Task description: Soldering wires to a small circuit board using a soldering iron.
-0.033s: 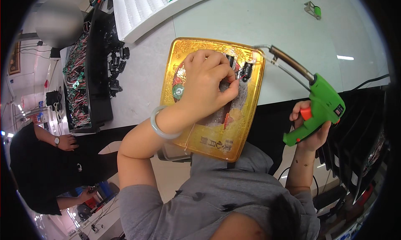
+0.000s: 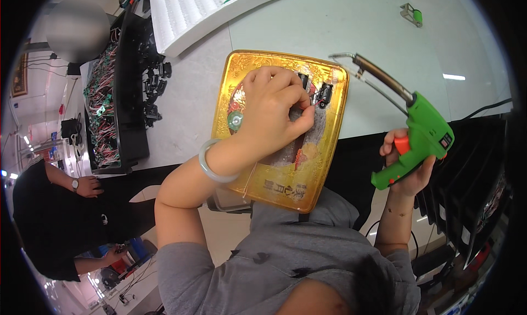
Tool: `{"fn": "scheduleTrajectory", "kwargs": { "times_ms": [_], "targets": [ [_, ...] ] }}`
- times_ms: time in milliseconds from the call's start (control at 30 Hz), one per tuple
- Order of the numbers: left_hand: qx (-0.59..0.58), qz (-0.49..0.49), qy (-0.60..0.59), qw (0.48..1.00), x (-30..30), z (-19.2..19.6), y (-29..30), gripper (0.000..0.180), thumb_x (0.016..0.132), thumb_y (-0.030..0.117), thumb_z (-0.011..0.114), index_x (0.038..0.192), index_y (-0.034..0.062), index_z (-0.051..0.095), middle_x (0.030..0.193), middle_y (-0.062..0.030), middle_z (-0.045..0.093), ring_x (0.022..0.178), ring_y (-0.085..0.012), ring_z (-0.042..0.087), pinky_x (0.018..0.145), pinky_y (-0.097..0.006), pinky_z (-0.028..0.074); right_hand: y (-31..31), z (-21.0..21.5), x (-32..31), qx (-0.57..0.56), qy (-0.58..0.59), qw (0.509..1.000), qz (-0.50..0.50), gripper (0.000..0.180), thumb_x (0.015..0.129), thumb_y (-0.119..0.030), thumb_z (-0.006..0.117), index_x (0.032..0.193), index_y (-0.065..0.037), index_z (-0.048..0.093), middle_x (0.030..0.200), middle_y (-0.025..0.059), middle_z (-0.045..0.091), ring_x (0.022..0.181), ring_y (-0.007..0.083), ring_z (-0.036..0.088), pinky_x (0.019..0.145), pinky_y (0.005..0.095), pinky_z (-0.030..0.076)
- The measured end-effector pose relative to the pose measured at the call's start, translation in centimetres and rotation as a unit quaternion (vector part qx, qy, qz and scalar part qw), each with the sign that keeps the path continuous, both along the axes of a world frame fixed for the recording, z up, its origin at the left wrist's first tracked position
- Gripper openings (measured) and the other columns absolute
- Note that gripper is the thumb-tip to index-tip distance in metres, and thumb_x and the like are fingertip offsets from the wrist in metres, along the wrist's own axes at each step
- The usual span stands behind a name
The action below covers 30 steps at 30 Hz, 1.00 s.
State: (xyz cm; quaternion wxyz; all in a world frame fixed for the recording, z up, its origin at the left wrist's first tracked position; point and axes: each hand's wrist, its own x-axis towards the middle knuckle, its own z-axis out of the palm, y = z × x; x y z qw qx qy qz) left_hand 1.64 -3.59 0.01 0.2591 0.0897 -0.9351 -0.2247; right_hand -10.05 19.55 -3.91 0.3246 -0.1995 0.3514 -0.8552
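Note:
A green soldering gun [image 2: 431,131] with an orange-red trigger is gripped in my right hand [image 2: 414,175]. Its long metal barrel and thin bent tip reach left, over the far right corner of a gold tin lid [image 2: 258,186]. Across the lid lies my left hand [image 2: 274,103], with thumb and fingers pinched together. Thin wires run from the fingertips to a small black part [image 2: 325,94] on the lid; the hand partly hides them. Another black part [image 2: 303,80] sits just past the fingers. A round green disc [image 2: 235,121] is beside the left wrist.
A black bin [image 2: 132,95] of wired green circuit boards stands at left, with loose black parts [image 2: 153,90] beside it. A white foam tray [image 2: 170,27] is at the far edge. A small green spool [image 2: 418,17] on a metal stand is far right. Another person [image 2: 66,216] is at left.
The soldering gun's tip has shifted slightly up and left. My left hand is almost still.

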Motion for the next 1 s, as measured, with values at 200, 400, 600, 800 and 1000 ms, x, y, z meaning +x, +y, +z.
{"fn": "scheduleTrajectory", "kwargs": {
  "times_ms": [200,400,600,800,1000],
  "targets": [
    [0.032,-0.001,0.000,0.999,0.3,-0.3,-0.3,0.009,0.059,0.015,0.062,0.061,0.0099,0.054,0.078,-0.0030,0.049,0.086,-0.0249,0.044,0.076,-0.042,0.030,-4.9,-0.2,-1.8,-0.087,-0.061,0.990,0.096,0.064,0.085,-0.049,0.038,0.119,0.005,0.038,0.112,0.0215,0.047,0.095,0.0266,0.049,0.085,0.0370,0.038],
    [0.002,-0.001,0.040,0.999,0.7,-0.8,0.5,0.009,0.058,0.015,0.060,0.063,0.0102,0.054,0.076,-0.0045,0.047,0.083,-0.0254,0.043,0.077,-0.043,0.031,-6.8,-1.0,-2.3,-0.137,-0.142,0.968,0.157,0.055,0.090,-0.037,0.036,0.122,0.008,0.034,0.121,0.0195,0.042,0.113,0.0280,0.041,0.102,0.0372,0.027],
    [0.033,0.006,0.062,0.998,0.7,-0.8,1.4,0.011,0.055,0.014,0.061,0.055,0.0097,0.051,0.076,-0.0062,0.046,0.086,-0.0256,0.041,0.080,-0.042,0.029,-8.2,4.0,-0.3,0.034,-0.364,0.930,-0.048,0.051,0.093,-0.033,0.029,0.127,0.006,0.030,0.129,0.0183,0.037,0.122,0.0277,0.032,0.107,0.0370,0.018],
    [0.039,0.003,0.072,0.997,0.8,-0.4,1.2,0.013,0.057,0.013,0.062,0.055,0.0085,0.050,0.076,-0.0063,0.046,0.086,-0.0265,0.040,0.081,-0.041,0.028,-7.1,1.8,-2.2,0.057,-0.105,0.988,0.093,0.056,0.080,-0.040,0.052,0.110,0.007,0.047,0.111,0.0217,0.051,0.108,0.0332,0.045,0.097,0.0445,0.033],
    [0.052,-0.013,0.077,0.996,0.8,-0.4,1.0,0.014,0.057,0.011,0.062,0.054,0.0085,0.048,0.076,-0.0064,0.045,0.086,-0.0264,0.040,0.082,-0.041,0.026,-7.0,2.1,-2.1,0.075,-0.112,0.987,0.085,0.056,0.082,-0.041,0.049,0.112,0.007,0.045,0.114,0.0213,0.049,0.111,0.0340,0.043,0.102,0.0439,0.028]
  ]
}}
